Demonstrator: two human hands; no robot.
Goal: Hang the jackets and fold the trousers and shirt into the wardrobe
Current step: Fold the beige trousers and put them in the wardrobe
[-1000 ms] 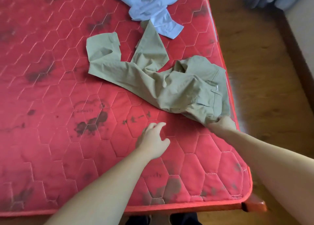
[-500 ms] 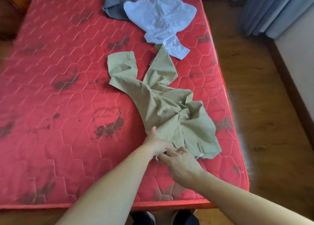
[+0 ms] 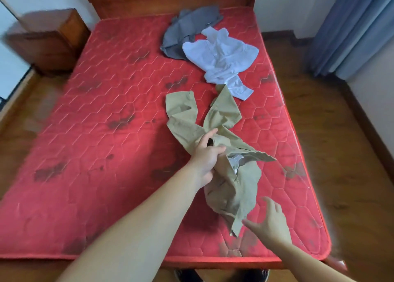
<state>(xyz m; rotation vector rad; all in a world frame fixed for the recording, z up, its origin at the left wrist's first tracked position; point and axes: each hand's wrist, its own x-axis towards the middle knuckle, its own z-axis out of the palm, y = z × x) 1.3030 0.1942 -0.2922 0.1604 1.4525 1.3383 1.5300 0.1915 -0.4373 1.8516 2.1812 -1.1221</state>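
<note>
now l hand [image 3: 205, 157] gripping khaki trousers [image 3: 231, 188]

Matt khaki cloth trousers [image 3: 221, 119], perhaps cotton

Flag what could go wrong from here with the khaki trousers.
The left hand grips the trousers by one bunched wad, so they may lift twisted and fold badly. The right hand is open beside the hem, holding nothing; that end could drag. A leg tip lies against the shirt, which might get pulled along.

Left hand [image 3: 205, 157] grips khaki trousers [image 3: 232, 175] (crumpled) on red mattress [image 3: 106, 154]; right hand [image 3: 269, 224] spread nearby.
</note>
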